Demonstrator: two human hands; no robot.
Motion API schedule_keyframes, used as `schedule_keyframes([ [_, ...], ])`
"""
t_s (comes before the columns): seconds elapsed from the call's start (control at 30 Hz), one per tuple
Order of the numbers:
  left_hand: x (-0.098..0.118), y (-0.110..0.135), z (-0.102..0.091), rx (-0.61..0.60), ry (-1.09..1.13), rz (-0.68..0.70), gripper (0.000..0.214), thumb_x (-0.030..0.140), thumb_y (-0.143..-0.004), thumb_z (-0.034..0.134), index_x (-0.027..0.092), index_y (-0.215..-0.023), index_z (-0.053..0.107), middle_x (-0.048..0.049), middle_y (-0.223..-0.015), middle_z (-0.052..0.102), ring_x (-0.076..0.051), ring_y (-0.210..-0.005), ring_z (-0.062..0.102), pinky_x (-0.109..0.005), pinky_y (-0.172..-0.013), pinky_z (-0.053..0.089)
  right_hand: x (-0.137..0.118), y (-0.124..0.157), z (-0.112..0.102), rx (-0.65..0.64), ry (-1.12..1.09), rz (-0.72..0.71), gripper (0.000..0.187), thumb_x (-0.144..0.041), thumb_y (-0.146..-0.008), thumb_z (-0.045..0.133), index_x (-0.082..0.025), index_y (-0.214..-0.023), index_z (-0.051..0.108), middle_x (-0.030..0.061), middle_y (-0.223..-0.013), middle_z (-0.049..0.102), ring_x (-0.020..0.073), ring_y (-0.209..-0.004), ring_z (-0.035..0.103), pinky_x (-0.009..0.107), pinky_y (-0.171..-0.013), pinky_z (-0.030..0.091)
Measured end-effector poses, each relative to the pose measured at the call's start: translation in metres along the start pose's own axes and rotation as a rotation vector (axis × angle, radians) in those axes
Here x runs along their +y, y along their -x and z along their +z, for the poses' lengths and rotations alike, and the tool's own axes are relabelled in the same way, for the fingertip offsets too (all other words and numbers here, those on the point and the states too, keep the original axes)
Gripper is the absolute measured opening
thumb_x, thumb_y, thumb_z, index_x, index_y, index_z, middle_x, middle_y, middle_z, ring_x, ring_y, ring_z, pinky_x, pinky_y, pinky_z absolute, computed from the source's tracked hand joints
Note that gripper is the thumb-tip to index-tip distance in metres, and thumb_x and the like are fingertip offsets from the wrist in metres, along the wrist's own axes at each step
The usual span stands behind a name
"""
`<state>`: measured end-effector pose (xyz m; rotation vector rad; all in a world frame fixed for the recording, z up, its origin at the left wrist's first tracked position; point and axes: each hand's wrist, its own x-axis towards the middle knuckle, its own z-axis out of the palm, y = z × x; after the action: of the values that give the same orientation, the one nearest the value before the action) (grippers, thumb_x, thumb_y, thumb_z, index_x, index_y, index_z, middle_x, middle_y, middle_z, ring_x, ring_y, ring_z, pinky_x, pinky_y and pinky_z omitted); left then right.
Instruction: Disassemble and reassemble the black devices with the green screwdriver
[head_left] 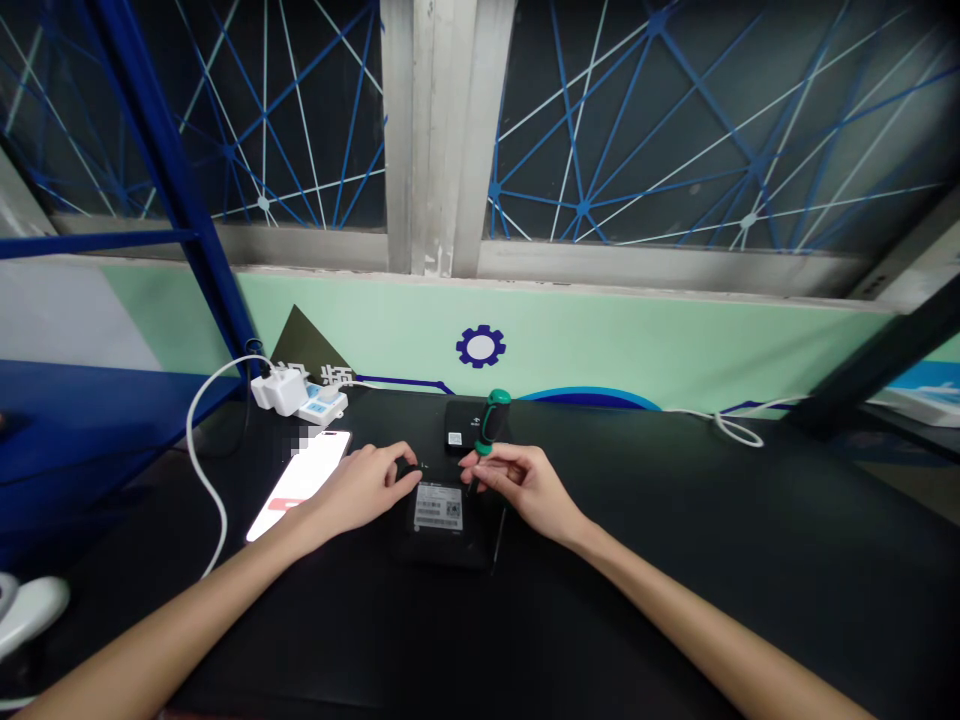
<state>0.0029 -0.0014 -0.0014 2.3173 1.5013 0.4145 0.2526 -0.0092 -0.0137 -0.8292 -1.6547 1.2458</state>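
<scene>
A black device (450, 548) with a white printed label lies on the black tabletop in front of me. My left hand (375, 485) grips its far left corner, thumb and forefinger curled round the edge. In my right hand (517, 478), a screwdriver (493, 420) with a green and black handle stands nearly upright. The fingers pinch its shaft below the handle, and the tip points down at the device's far right corner. Whether the tip sits in a screw is too small to tell. Just behind is a small black box (459, 418) with a white code sticker.
A phone with a lit screen (300, 485) lies left of the device. Behind it are a white power strip (322, 405) and a plugged-in charger (279, 390), its white cable (193, 430) looping forward. Another white cable (739, 432) runs along the wall at the right.
</scene>
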Motion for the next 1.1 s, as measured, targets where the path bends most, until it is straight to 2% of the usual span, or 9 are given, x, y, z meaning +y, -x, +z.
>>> schedule_keyframes([
  [0.27,0.0002,0.0014,-0.0005,0.0,0.0,0.001,0.029,0.047,-0.093,0.048,0.025,-0.102,0.065,0.0056,-0.057,0.06,-0.017,-0.056,0.056,-0.028,-0.068,0.038,-0.0007,-0.0001,0.0002,0.012,-0.016,-0.003,0.031,-0.045,-0.085,0.073,-0.016,-0.096,0.074,0.0086,-0.087,0.076,0.0172,-0.073,0.069,0.03,-0.07,0.056],
  [0.53,0.0005,0.0009,-0.0009,0.002,0.017,0.013,0.031,0.048,-0.093,0.047,0.025,-0.102,0.065,0.0056,-0.057,0.06,-0.017,-0.056,0.056,-0.029,-0.07,0.04,0.0,-0.003,-0.0014,0.118,-0.007,-0.036,0.032,-0.047,-0.081,0.076,-0.016,-0.088,0.072,0.0084,-0.083,0.076,0.0218,-0.08,0.072,0.033,-0.072,0.057],
  [0.7,0.0011,0.0014,-0.0015,0.011,0.019,0.007,0.031,0.049,-0.093,0.047,0.025,-0.102,0.065,0.0052,-0.057,0.061,-0.017,-0.056,0.057,-0.03,-0.07,0.04,0.0002,-0.0054,-0.0035,0.176,0.071,-0.042,0.034,-0.05,-0.082,0.073,-0.016,-0.085,0.074,0.0103,-0.089,0.076,0.0206,-0.075,0.068,0.032,-0.066,0.055],
  [0.8,0.0015,0.0016,-0.0014,0.009,0.018,0.007,0.031,0.049,-0.093,0.047,0.025,-0.101,0.066,0.0053,-0.057,0.061,-0.017,-0.056,0.058,-0.029,-0.068,0.04,0.0001,-0.0054,-0.005,0.192,0.11,-0.048,0.033,-0.049,-0.083,0.072,-0.017,-0.09,0.077,0.0096,-0.095,0.076,0.0197,-0.075,0.066,0.031,-0.064,0.054],
  [0.93,0.0018,0.0018,-0.0014,0.001,0.017,-0.004,0.03,0.048,-0.094,0.047,0.026,-0.102,0.065,0.006,-0.056,0.06,-0.018,-0.055,0.057,-0.028,-0.065,0.038,-0.0003,-0.0048,-0.0048,0.195,0.113,-0.057,0.027,-0.046,-0.085,0.071,-0.021,-0.095,0.078,0.0086,-0.102,0.076,0.0215,-0.084,0.066,0.034,-0.069,0.056],
  [1.1,0.0018,0.002,-0.0018,0.001,0.011,-0.003,0.031,0.048,-0.094,0.048,0.025,-0.103,0.066,0.0054,-0.057,0.06,-0.018,-0.057,0.058,-0.028,-0.067,0.038,-0.0031,-0.0042,-0.0044,0.169,0.005,-0.032,0.025,-0.045,-0.081,0.075,-0.021,-0.089,0.079,0.0087,-0.101,0.077,0.0236,-0.087,0.07,0.039,-0.081,0.058],
])
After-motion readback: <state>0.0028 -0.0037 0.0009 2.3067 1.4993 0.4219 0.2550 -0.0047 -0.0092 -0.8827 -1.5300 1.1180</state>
